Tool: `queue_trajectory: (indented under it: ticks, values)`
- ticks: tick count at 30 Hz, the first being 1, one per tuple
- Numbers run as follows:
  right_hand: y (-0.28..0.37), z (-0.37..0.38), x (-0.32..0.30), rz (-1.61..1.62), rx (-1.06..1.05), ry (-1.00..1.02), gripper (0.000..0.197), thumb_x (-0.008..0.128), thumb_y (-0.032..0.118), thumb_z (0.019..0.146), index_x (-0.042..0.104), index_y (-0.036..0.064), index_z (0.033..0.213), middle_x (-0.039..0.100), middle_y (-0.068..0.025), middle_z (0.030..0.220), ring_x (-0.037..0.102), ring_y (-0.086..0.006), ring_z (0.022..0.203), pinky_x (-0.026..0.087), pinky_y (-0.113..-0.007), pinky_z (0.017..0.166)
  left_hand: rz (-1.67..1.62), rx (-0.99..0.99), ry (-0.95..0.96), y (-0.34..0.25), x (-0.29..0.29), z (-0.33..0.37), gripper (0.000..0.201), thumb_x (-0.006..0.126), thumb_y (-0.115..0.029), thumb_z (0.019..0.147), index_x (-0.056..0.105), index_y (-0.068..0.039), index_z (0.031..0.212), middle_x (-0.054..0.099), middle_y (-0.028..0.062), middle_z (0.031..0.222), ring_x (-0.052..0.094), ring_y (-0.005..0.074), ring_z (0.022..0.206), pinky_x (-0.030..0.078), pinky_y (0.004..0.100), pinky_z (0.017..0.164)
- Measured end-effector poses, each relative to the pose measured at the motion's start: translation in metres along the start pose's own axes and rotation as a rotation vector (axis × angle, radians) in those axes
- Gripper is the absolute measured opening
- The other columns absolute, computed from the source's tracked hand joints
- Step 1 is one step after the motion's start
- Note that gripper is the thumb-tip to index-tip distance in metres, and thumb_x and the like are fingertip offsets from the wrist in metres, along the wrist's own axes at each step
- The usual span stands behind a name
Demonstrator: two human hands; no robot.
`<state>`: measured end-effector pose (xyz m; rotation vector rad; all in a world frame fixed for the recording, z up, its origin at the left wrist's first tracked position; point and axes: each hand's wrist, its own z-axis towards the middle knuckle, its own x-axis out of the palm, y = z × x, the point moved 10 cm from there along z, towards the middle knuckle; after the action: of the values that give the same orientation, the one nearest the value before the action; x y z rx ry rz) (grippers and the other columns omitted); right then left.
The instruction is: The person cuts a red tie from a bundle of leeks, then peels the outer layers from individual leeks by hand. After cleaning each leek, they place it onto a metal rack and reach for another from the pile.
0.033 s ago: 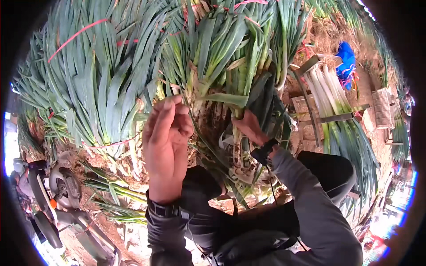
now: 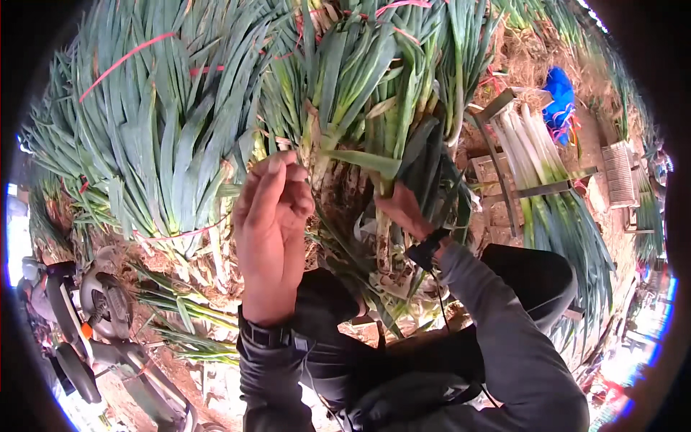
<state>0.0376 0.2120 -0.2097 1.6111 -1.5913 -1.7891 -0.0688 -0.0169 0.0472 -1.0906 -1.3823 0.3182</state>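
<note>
My right hand (image 2: 403, 209), with a black band at its wrist, is wrapped round a leek (image 2: 384, 241). Its pale, dirty lower stalk hangs below the fist, and green leaves rise above. One broad cut-looking leaf (image 2: 367, 162) sticks out sideways just over that hand. My left hand (image 2: 273, 223) is raised to the left of it, palm side showing, its fingers curled in against the thumb. Nothing shows between those fingers. Behind both hands stand more leeks (image 2: 345, 72), packed upright.
At the left rises a big leek bundle (image 2: 158, 144) tied with pink string. To the right, trimmed leeks (image 2: 533, 147) lie across a wooden-and-metal rack (image 2: 497, 173), near a blue bag (image 2: 559, 104). A scooter (image 2: 108, 309) stands at lower left. Loose leeks (image 2: 187, 309) lie on the ground.
My left hand has shifted very slightly, its fingers a little lower. My right hand keeps its grip on the leek, almost unmoved.
</note>
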Motion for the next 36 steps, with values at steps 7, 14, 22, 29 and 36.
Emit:
queue_trajectory:
  ticks: [7, 14, 22, 29, 36]
  values:
    - [-0.079, -0.112, 0.072, -0.026, 0.088, 0.434, 0.059, 0.075, 0.034, 0.078, 0.059, 0.0051, 0.127, 0.069, -0.0216, 0.105, 0.068, -0.0415, 0.095, 0.054, -0.048, 0.080, 0.053, -0.030, 0.070, 0.020, 0.008, -0.007, 0.021, 0.066, -0.019, 0.098, 0.067, -0.004, 0.112, 0.070, 0.0039, 0.093, 0.059, 0.0086, 0.071, 0.047, 0.0245, 0.066]
    - [-0.104, -0.114, 0.006, 0.000, 0.129, 0.161, 0.055, 0.077, 0.038, 0.077, 0.064, 0.0054, 0.120, 0.072, -0.0189, 0.102, 0.071, -0.0352, 0.096, 0.054, -0.045, 0.082, 0.166, 0.004, 0.086, 0.045, 0.032, 0.001, 0.022, 0.067, -0.022, 0.097, 0.067, -0.004, 0.110, 0.069, 0.0032, 0.091, 0.060, 0.0103, 0.071, 0.048, 0.0256, 0.068]
    - [-0.044, -0.161, -0.048, 0.465, -0.067, 0.231, 0.045, 0.071, 0.032, 0.092, 0.060, 0.0037, 0.124, 0.068, -0.0069, 0.107, 0.063, -0.0149, 0.093, 0.053, -0.033, 0.081, 0.939, -0.160, 0.018, 0.194, -0.043, 0.043, 0.037, 0.063, -0.035, 0.098, 0.066, -0.001, 0.111, 0.065, 0.0007, 0.091, 0.059, 0.0140, 0.081, 0.049, 0.0341, 0.074]
    - [-0.049, -0.182, -0.059, 0.269, 0.007, 0.382, 0.039, 0.078, 0.018, 0.087, 0.065, 0.0006, 0.120, 0.068, -0.0009, 0.095, 0.063, -0.0126, 0.083, 0.053, -0.030, 0.074, 0.892, -0.408, 0.311, 0.331, -0.023, -0.014, 0.062, 0.065, -0.043, 0.095, 0.053, -0.002, 0.140, 0.062, 0.0157, 0.125, 0.065, 0.0217, 0.096, 0.051, 0.0397, 0.086]
    - [-0.045, -0.173, -0.033, 0.196, -0.084, 0.357, 0.056, 0.073, 0.034, 0.087, 0.058, 0.0024, 0.130, 0.069, -0.0142, 0.111, 0.067, -0.0223, 0.099, 0.052, -0.038, 0.086, 0.318, -0.411, 0.278, 0.332, -0.027, 0.010, 0.050, 0.075, -0.029, 0.090, 0.060, -0.004, 0.131, 0.067, 0.0060, 0.117, 0.067, 0.0207, 0.098, 0.056, 0.0376, 0.082]
